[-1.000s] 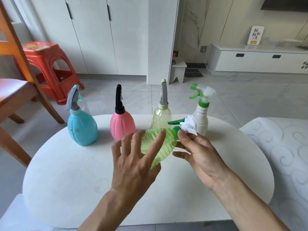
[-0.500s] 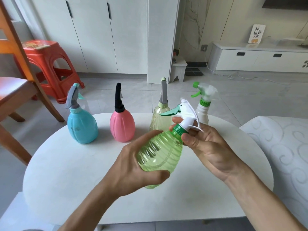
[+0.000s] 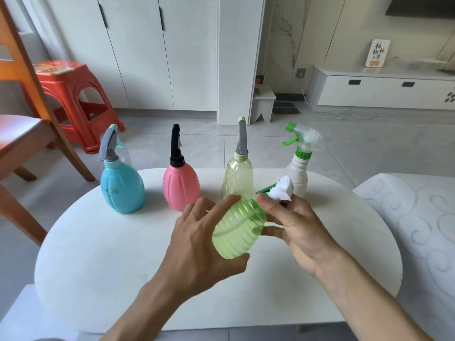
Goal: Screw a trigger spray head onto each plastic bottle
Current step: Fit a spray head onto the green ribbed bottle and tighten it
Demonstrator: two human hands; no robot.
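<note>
Hands first, nearest the camera: left hand (image 3: 197, 242) cradles the green ribbed bottle (image 3: 237, 230) from its left side, thumb under the base, fingers spread over the top and fairly straight, more a loose cup than a clamp. Right hand (image 3: 295, 227) grips the neck end, thumb and fingers curled round the collar under the white spray head (image 3: 283, 189). Bottle is held tilted in the air above the white table (image 3: 98, 254), base toward the camera, neck pointing away and right; green trigger (image 3: 264, 190) sticks out left of the head.

Judgement: collar is mid-tightening. To do it well: keep head and neck on one axis so the thread doesn't cross, hold the collar fixed with the right, rotate the body with the left in short re-grips. Bottle wall looks thin, so squeeze lightly or it will deform and slip. Stop at firm resistance.

Farther back, a row along the table's far edge, each with a head on as far as I can tell: blue bottle (image 3: 121, 187), pink bottle (image 3: 181, 187), pale yellow bottle (image 3: 237, 179), white bottle (image 3: 298, 175) rightmost, just behind the right hand. Seating of those collars can't be judged from here.
</note>
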